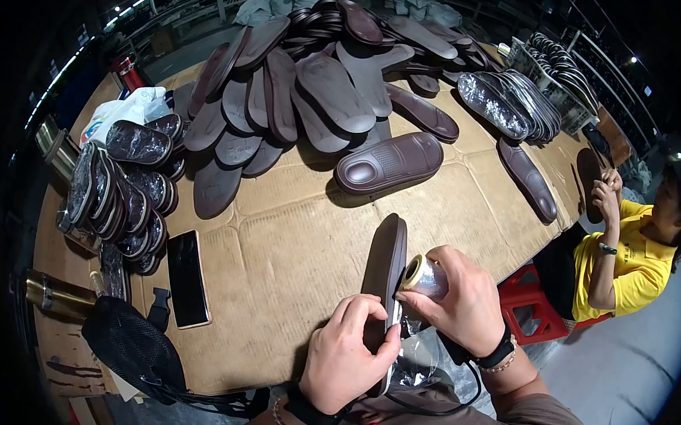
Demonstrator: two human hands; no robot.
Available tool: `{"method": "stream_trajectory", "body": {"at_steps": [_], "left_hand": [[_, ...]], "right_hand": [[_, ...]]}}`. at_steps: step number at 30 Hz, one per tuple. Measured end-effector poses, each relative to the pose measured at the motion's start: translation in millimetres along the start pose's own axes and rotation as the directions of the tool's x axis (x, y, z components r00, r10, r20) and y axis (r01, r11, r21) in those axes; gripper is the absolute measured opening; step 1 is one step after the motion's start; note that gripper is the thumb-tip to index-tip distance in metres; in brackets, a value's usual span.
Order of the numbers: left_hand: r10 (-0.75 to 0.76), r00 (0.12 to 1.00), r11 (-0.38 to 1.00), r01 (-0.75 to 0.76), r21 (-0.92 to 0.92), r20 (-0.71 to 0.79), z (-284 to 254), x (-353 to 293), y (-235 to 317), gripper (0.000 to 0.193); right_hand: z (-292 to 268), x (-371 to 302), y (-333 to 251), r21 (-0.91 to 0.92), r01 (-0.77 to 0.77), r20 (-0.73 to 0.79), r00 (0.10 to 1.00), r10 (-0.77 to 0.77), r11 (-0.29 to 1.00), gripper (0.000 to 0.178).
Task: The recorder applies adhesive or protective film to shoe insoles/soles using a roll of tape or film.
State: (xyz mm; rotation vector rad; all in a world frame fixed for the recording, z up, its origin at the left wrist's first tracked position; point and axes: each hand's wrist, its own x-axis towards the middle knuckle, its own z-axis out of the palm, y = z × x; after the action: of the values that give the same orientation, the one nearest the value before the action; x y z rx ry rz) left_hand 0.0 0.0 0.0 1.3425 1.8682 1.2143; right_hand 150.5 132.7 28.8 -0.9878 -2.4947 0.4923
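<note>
Head view: at 5 o'clock from the picture's centre, the left hand (350, 355) grips a brown sole (384, 267), thumb and fingers drawn in narrow on its lower part, while the right hand (466, 298) holds a roll (429, 277) of clear film just beside it, at the sole's 3 o'clock. Loose soles (335, 95) heap at 12 o'clock on the table (267, 261), wrapped soles (133, 205) at 9, and a phone (188, 280) lies at 8.

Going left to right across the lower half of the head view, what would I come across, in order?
Gold flask → black mesh bag → dark-screened phone → left hand → clear roll → right hand → red stool → co-worker's yellow shirt.
</note>
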Motion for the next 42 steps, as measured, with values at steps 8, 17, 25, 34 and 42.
{"method": "stream_trajectory", "body": {"at_steps": [8, 17, 25, 34, 42], "left_hand": [[0.004, 1.000, 1.000, -0.004, -0.013, 0.003, -1, -1, 3, 0.026], [0.172, 0.985, 0.982, -0.171, 0.077, -0.005, 2, 0, 5, 0.025], [0.179, 0.981, 0.952, -0.192, 0.239, 0.072, 3, -1, 14, 0.031], [0.185, 0.980, 0.944, -0.196, 0.264, 0.068, 3, 0, 15, 0.029], [0.170, 0.983, 0.944, -0.184, 0.275, 0.076, 5, -2, 15, 0.030]], "right_hand": [[0, 2, -6, -0.063, 0.025, -0.020, 0.999, -0.026, 0.998, 0.046], [-2, 3, -3, -0.058, 0.008, 0.017, 1.000, -0.007, 0.998, 0.044], [-4, 15, 27, 0.099, 0.076, 0.143, 0.986, -0.090, 0.992, 0.053], [-18, 22, 43, 0.212, 0.011, 0.306, 0.949, -0.077, 0.977, 0.052], [-3, 19, 33, 0.100, -0.075, 0.030, 0.997, 0.072, 0.992, 0.050]]}}
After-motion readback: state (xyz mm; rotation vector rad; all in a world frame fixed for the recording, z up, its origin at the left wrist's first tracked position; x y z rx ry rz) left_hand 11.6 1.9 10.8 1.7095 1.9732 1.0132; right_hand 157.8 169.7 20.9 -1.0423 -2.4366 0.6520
